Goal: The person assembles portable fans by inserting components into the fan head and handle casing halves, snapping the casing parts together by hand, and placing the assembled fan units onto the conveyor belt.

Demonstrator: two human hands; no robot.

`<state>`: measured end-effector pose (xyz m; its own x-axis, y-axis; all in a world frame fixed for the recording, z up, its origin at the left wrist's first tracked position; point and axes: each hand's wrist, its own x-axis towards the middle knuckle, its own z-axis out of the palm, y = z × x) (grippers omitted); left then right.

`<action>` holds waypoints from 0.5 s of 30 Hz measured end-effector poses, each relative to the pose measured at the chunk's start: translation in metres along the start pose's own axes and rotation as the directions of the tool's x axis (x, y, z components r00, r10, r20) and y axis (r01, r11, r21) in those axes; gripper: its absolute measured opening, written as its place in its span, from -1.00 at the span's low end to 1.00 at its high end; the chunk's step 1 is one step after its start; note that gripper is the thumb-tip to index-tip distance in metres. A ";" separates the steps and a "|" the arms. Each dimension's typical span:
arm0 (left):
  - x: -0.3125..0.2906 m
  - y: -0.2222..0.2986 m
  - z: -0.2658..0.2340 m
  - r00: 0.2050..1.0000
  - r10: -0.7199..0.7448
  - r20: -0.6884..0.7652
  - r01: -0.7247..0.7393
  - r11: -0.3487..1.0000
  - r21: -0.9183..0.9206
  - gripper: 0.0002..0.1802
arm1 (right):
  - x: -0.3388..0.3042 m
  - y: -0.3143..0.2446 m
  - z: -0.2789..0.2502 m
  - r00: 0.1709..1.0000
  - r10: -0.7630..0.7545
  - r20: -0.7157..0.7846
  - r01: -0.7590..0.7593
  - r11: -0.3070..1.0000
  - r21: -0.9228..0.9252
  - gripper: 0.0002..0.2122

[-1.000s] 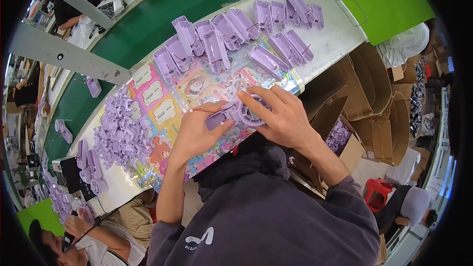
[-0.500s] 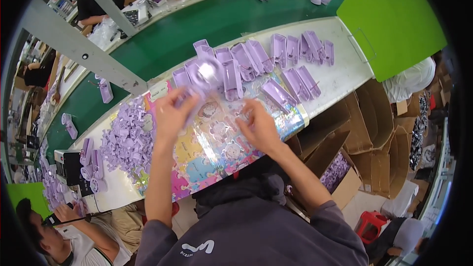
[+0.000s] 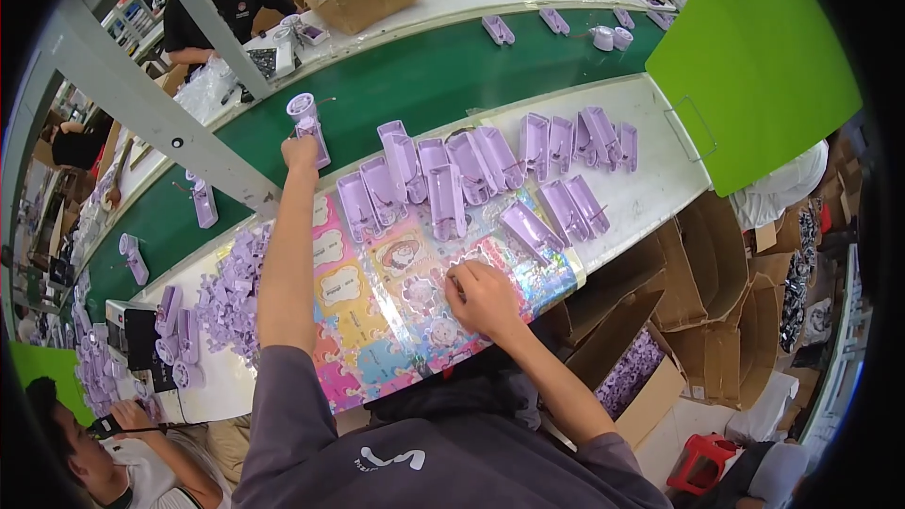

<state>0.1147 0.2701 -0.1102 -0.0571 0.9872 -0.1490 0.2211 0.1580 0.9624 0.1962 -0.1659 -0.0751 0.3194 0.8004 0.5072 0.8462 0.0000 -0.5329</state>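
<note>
My left hand (image 3: pixel 301 150) reaches out over the green conveyor belt (image 3: pixel 396 75), closed on the lower part of a lilac plastic housing with a round head (image 3: pixel 303 107). A thin wire sticks out beside that head. My right hand (image 3: pixel 485 299) rests over the colourful printed mat (image 3: pixel 363 325) with its fingers curled; something small and dark may be between them, but I cannot make it out. Beyond the mat stand several open lilac housings (image 3: pixel 444 200), some with red wires. A heap of small lilac parts (image 3: pixel 233 287) lies left of my left forearm.
A grey metal post (image 3: pixel 174 123) rises at the left, near my left arm. A bright green panel (image 3: pixel 754 66) borders the right end. Cardboard boxes (image 3: pixel 702 245) stand lower right. Other people sit across the belt and at the lower left. More housings (image 3: pixel 204 203) lie on the belt.
My left hand has carried the round-headed housing from above the mat forward and left onto the belt. My right hand has lowered toward the mat, and its fingers have curled in.
</note>
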 end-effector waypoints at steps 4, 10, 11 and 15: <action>-0.002 -0.010 -0.011 0.983 0.163 0.085 -0.168 0.984 0.052 -0.55 | 0.002 -0.003 -0.005 1.000 0.014 0.009 -0.014 1.000 -0.012 -0.92; -0.132 -0.016 -0.037 0.863 0.467 -0.192 -0.471 0.882 0.023 -0.37 | 0.004 -0.004 -0.001 0.999 0.018 0.031 -0.018 1.000 -0.016 -0.92; -0.161 -0.010 -0.043 0.874 0.462 -0.151 -0.466 0.885 0.006 -0.44 | 0.004 -0.004 -0.002 0.999 0.017 0.035 -0.017 1.000 -0.016 -0.92; -0.222 -0.019 -0.073 0.898 0.438 0.049 -0.439 0.899 -0.001 -0.61 | 0.004 -0.010 -0.003 0.998 0.038 0.056 -0.038 0.999 0.002 -0.91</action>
<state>0.0516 0.0460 -0.0789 0.0934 0.9564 0.2768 0.2233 -0.2911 0.9303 0.1904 -0.1646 -0.0661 0.3266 0.8324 0.4478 0.8325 -0.0290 -0.5533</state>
